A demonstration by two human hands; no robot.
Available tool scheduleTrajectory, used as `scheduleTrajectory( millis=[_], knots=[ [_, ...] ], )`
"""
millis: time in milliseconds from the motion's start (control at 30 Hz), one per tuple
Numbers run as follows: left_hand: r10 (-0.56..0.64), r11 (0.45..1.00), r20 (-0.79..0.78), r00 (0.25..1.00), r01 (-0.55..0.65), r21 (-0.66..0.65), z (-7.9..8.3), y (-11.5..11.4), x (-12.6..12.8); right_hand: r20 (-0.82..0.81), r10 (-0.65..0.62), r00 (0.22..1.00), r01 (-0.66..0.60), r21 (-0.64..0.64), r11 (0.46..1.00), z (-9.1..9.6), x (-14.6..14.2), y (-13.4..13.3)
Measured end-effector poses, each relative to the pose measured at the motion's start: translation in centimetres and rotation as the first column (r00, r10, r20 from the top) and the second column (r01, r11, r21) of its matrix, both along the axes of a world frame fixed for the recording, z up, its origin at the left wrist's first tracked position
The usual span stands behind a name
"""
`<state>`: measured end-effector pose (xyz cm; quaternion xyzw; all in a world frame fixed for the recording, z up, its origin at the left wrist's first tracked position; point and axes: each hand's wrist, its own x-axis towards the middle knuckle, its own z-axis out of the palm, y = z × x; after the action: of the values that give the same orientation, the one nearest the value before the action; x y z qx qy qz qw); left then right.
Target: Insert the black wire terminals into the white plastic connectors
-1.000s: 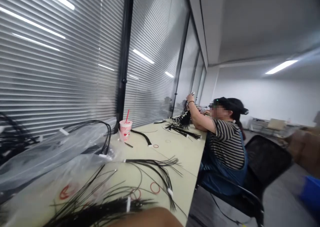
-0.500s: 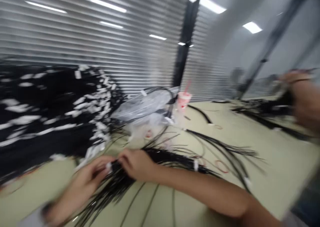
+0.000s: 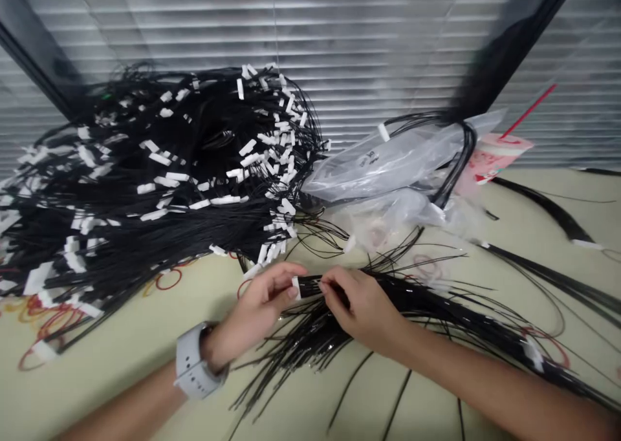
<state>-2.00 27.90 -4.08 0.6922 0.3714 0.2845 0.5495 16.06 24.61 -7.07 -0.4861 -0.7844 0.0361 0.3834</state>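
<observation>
White connector (image 3: 297, 288) sits between the left hand's (image 3: 257, 306) nearly closed thumb and fingers, that hand being nearer; just right, the right hand's (image 3: 363, 308) fingers seem to pinch its black wires (image 3: 309, 286), running sideways over the surface (image 3: 130, 341).

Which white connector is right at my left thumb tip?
The white connector ending the black wires between the left hand and right hand; the other connectors lie away from the fingertips.
</observation>
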Motion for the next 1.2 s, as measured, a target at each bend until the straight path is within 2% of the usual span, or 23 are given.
scheduleTrajectory(
  millis=[433, 933, 1100, 1200],
  knots=[
    [-0.004, 1.000, -0.034, 0.999, 0.004, 0.012, -0.10, -0.09, 0.25, 0.019, -0.049, 0.999, 0.048, 0.018, 0.999, 0.25, 0.10, -0.07],
    [-0.029, 0.999, 0.005, 1.000, 0.029, 0.018, -0.16, 0.04, 0.36, 0.059, -0.026, 0.998, 0.022, 0.077, 0.997, 0.40, 0.10, -0.12],
    [-0.038, 0.999, -0.002, 0.999, 0.038, 0.032, -0.21, 0.06, 0.34, 0.038, 0.040, 0.998, -0.044, 0.124, 0.991, 0.41, 0.12, -0.15],
    [-0.052, 0.997, -0.030, 0.998, 0.054, 0.049, -0.22, -0.01, 0.22, 0.079, 0.035, 0.996, -0.045, 0.139, 0.989, 0.25, 0.15, -0.14]
  ],
)
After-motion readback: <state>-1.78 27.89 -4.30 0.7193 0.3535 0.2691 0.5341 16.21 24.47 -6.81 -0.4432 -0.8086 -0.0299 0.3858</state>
